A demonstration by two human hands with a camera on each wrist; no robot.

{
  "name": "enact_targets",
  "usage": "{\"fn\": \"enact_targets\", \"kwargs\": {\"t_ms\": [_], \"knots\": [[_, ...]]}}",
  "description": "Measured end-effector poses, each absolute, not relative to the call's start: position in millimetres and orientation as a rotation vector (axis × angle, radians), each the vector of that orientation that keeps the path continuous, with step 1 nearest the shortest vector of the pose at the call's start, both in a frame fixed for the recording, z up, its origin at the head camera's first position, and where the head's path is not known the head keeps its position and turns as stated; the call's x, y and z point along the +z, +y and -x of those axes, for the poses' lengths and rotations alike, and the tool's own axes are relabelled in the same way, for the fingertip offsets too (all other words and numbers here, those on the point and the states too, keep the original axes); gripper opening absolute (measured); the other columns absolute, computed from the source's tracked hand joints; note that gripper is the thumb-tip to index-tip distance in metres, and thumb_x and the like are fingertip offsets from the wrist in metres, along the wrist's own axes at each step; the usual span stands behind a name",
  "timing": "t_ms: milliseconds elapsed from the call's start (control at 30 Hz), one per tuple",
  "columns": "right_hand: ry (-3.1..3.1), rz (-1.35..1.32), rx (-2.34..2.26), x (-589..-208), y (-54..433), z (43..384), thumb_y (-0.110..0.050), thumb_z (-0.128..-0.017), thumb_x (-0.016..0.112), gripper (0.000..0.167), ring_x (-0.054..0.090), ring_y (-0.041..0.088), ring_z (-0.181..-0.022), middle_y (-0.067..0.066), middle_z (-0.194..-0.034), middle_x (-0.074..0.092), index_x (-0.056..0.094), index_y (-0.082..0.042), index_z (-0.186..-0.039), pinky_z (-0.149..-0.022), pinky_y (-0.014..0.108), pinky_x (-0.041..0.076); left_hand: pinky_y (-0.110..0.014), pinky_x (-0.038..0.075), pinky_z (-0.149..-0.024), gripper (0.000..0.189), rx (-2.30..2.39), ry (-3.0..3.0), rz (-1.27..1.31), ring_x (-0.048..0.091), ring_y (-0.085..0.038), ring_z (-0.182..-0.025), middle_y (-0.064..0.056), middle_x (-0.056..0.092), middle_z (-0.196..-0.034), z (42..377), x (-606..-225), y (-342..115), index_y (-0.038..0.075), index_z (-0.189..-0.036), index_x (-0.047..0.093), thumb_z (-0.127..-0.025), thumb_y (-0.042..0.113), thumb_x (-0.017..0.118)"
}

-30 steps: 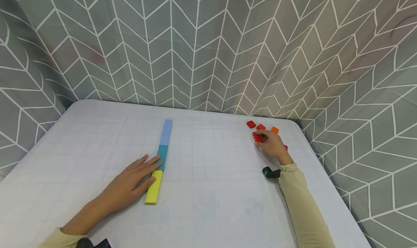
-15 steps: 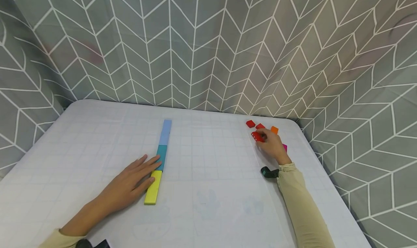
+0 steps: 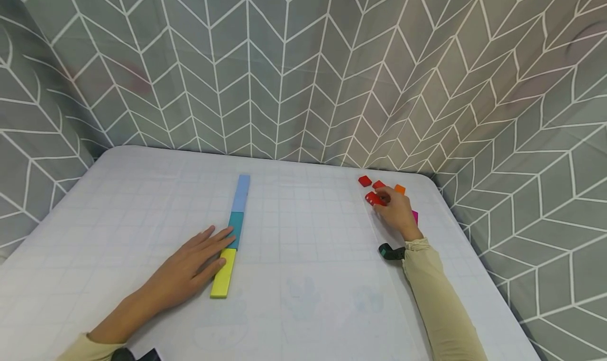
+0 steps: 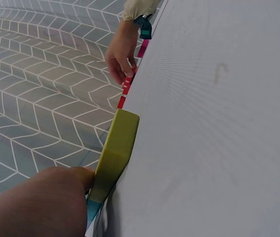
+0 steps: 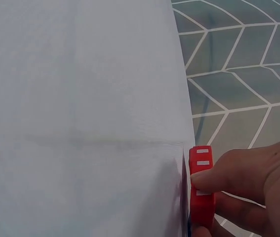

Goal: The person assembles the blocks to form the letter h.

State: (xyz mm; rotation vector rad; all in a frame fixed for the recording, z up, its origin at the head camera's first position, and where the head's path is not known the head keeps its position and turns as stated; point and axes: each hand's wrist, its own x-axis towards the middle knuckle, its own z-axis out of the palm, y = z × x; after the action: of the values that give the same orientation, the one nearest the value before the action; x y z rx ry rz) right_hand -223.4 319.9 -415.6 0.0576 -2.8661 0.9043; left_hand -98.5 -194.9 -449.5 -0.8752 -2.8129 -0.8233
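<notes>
My right hand (image 3: 397,212) pinches a red block (image 3: 372,198) with white marks at the far right of the table. Up close in the right wrist view, the thumb lies across the marked face of this red block (image 5: 202,205), with fingers behind it. At left, my left hand (image 3: 192,263) lies flat, fingers outstretched. Its fingertips rest on a teal block (image 3: 235,224), and its thumb touches a yellow block (image 3: 223,276). A light blue block (image 3: 241,192) continues the same straight row, end to end. The left wrist view shows the yellow block (image 4: 114,153) from its near end.
Two small red pieces (image 3: 364,181) lie beyond my right hand. An orange block (image 3: 400,189) and a partly covered magenta block (image 3: 415,216) are close by. A patterned curtain (image 3: 303,76) hangs behind the white table (image 3: 308,234).
The red block has turned a little in my right fingers and shifted slightly left. My left hand and the row of blocks have stayed put.
</notes>
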Motion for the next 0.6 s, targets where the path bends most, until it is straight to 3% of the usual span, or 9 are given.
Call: {"fn": "enact_targets", "kwargs": {"t_ms": [600], "knots": [[-2.821,-0.137,0.933,-400,308,219,0.001,-0.093,0.072,0.04,0.06,0.044,-0.109,0.027,-0.125,0.067,0.064,0.005,-0.132,-0.098,0.056,0.051,-0.057,0.023,-0.121,0.052,-0.812,-2.821,0.856,0.027,-0.039,-0.152,0.002,0.039,-0.164,98,-450,-193,0.019,-0.157,0.05,-0.109,0.037,0.056]]}}
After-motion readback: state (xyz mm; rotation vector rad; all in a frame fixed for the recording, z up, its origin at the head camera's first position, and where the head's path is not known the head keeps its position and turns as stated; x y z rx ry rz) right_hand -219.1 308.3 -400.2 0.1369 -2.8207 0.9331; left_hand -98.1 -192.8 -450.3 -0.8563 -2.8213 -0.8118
